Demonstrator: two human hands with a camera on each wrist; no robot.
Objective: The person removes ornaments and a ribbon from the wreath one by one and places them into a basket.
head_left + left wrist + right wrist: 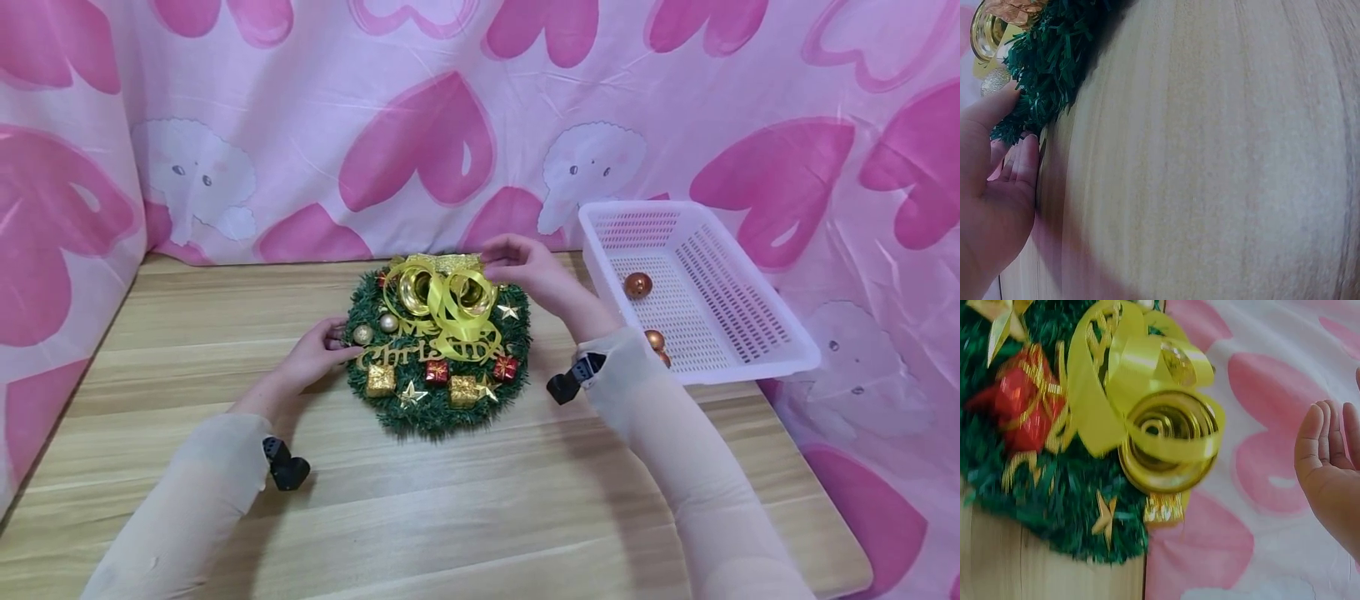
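Observation:
A green Christmas wreath (pixel 427 421) lies on the table, bearing gold lettering, small red and gold gift boxes, stars and little balls. Two gold bells (pixel 415 293) and a loose yellow ribbon (pixel 447 321) cover its upper part. At its left edge my left hand (pixel 318 354) holds the greenery (pixel 1054 69), thumb on top and fingers lower down in the left wrist view. My right hand (pixel 528 267) hovers by the upper right of the wreath near a bell (pixel 1169 465). Its fingers (pixel 1312 434) are extended and hold nothing, apart from the wreath in the right wrist view.
A white plastic basket (pixel 750 329) stands at the right with several copper-coloured balls (pixel 638 286) inside, partly behind my right forearm. A pink heart-patterned cloth (pixel 300 125) hangs behind and beside the wooden table (pixel 420 517).

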